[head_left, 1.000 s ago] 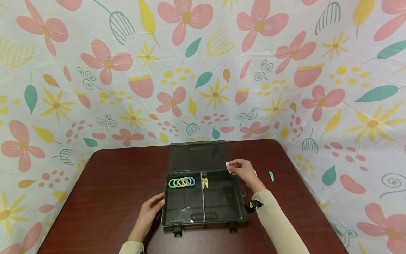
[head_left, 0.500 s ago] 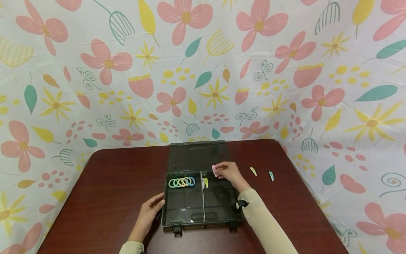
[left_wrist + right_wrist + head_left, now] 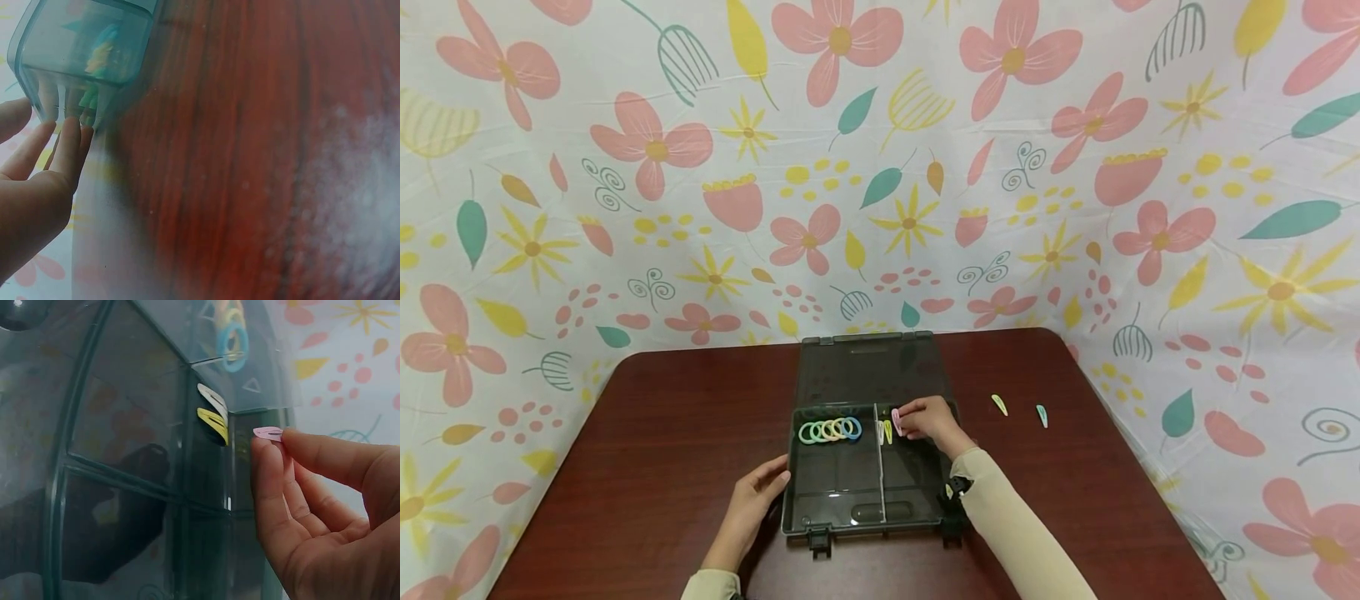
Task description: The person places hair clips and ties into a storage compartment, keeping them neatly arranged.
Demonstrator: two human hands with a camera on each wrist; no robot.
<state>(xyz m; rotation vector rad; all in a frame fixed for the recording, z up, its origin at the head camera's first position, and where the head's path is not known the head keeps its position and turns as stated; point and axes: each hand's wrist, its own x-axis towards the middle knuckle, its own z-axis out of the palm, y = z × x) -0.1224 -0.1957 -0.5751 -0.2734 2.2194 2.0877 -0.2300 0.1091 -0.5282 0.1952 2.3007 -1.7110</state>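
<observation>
My right hand [image 3: 931, 422] pinches a pink snap hair clip [image 3: 269, 433] between thumb and fingertips, over the back of the right compartment of a dark see-through box [image 3: 917, 492]. Just left of it in that compartment lie a yellow hair clip [image 3: 213, 422] and a white hair clip [image 3: 211, 399], side by side along the divider [image 3: 881, 475]. My left hand [image 3: 752, 507] rests its fingertips against the box's left side wall, fingers extended. In the left compartment several pastel hair ties [image 3: 830, 430] form an overlapping row at the back.
Right of the box on the brown table [image 3: 662, 467] lie a yellow-green hair clip [image 3: 999, 405] and a teal hair clip [image 3: 1042, 416]. The box's lid [image 3: 868, 367] lies folded back behind it. Two latches [image 3: 820, 545] stick out at its front edge. A flowered cloth [image 3: 880, 167] hangs behind the table.
My right hand has carried the pink hair clip left and down, from the box's right back corner to beside the yellow clip. The left hand has stayed put.
</observation>
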